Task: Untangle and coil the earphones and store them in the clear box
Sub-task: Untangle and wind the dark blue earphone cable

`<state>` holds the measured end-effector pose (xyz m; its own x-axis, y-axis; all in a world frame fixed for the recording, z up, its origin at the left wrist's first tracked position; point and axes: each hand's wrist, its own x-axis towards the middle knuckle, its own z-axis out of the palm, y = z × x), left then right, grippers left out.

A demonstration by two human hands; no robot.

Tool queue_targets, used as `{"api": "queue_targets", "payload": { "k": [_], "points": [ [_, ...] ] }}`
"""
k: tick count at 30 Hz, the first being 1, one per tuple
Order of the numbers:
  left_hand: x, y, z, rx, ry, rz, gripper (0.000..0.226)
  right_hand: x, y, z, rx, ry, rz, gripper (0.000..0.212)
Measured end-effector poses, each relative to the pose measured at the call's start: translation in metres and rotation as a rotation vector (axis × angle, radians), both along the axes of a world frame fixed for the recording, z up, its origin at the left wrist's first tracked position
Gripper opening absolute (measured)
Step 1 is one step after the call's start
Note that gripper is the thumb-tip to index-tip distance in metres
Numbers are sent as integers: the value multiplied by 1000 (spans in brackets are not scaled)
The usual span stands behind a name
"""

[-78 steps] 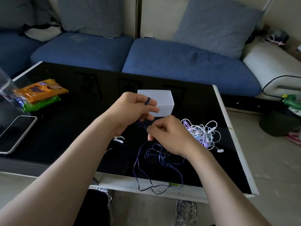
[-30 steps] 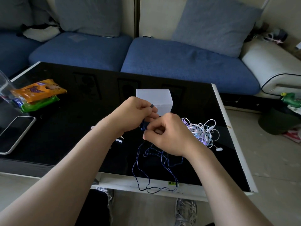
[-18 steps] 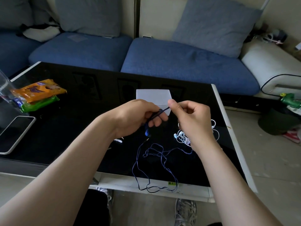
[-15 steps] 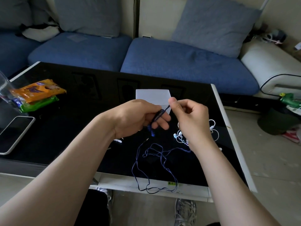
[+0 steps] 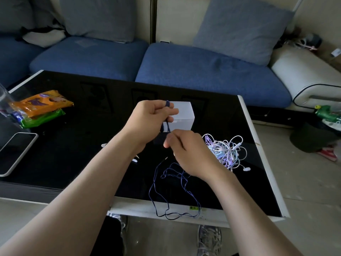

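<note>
My left hand [image 5: 153, 119] is raised above the black table [image 5: 77, 145] with the dark blue earphone cable [image 5: 177, 191] wound around its fingers. My right hand [image 5: 188, 152] sits just below and to the right, pinching the same cable under the left hand. The rest of the blue cable trails in loose loops over the table's front edge. The clear box [image 5: 183, 115] stands right behind my left hand, partly hidden by it. A tangled bundle of white and pastel earphones [image 5: 225, 152] lies to the right of my right hand.
A phone [image 5: 14, 154] lies at the left edge, with orange and green snack packets [image 5: 42, 108] behind it. Small white earbud pieces [image 5: 134, 160] rest by my left forearm. A blue sofa [image 5: 203, 71] stands behind the table. My shoes show below the front edge.
My right hand has dropped from beside the left hand's fingers to below them, drawing the blue cable down. The left hand has lifted a little, and the pastel bundle is uncovered again.
</note>
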<state>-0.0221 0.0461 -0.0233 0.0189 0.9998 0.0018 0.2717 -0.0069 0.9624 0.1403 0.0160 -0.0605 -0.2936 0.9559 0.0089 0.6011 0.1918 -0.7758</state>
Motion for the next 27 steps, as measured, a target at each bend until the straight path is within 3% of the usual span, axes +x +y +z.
{"api": "queue_targets", "payload": {
  "k": [4, 7, 11, 16, 18, 21, 27],
  "points": [
    [-1, 0, -7, -15, 396, -107, 29, 2, 2, 0, 227, 56, -45, 31],
    [-1, -3, -6, -71, 499, -228, 33, 8, 6, -1, 388, 130, -182, 16],
    [0, -7, 1, -164, 286, -305, 43, 23, 14, 3, 535, 190, -377, 19],
    [5, -11, 10, -336, -204, -440, 32, 27, 18, 4, 411, 323, -443, 28],
    [6, -12, 11, -332, -310, -475, 23, 26, 19, 3, 375, 292, -431, 36],
    [8, -11, 5, -285, -320, -476, 24, 26, 23, 0, 357, 237, -448, 44],
    [16, 7, -5, -354, -598, -203, 28, 18, 27, -6, 219, -62, -374, 34]
  ]
}}
